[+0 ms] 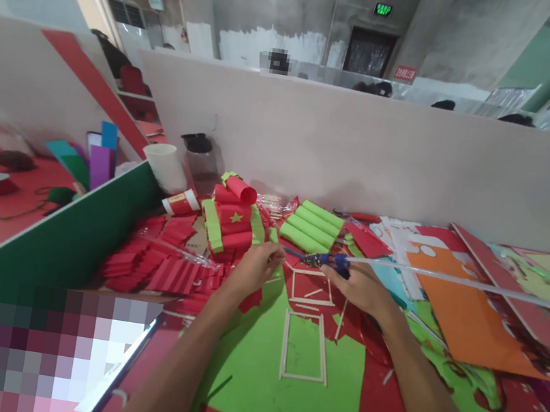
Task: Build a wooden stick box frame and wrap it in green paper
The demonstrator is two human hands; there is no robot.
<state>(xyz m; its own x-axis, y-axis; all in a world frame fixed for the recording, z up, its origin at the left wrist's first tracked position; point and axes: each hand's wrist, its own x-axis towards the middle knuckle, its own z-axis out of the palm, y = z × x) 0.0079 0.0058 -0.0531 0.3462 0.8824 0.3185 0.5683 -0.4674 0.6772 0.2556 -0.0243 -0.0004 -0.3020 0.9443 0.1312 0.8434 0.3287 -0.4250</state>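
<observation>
My right hand is closed around a blue tool, probably a glue gun. A long clear stick runs from the tool out to the right. My left hand is pinched at the tool's front tip, and whatever it holds is too small to make out. Just below the hands, two rectangular frames of thin wooden sticks lie on a light green paper sheet. Loose sticks lie between them.
Behind the hands stand red paper rolls with a yellow star and a row of green rolls. A white cup and a dark-lidded jar stand by the partition wall. Orange paper lies right, a green board left.
</observation>
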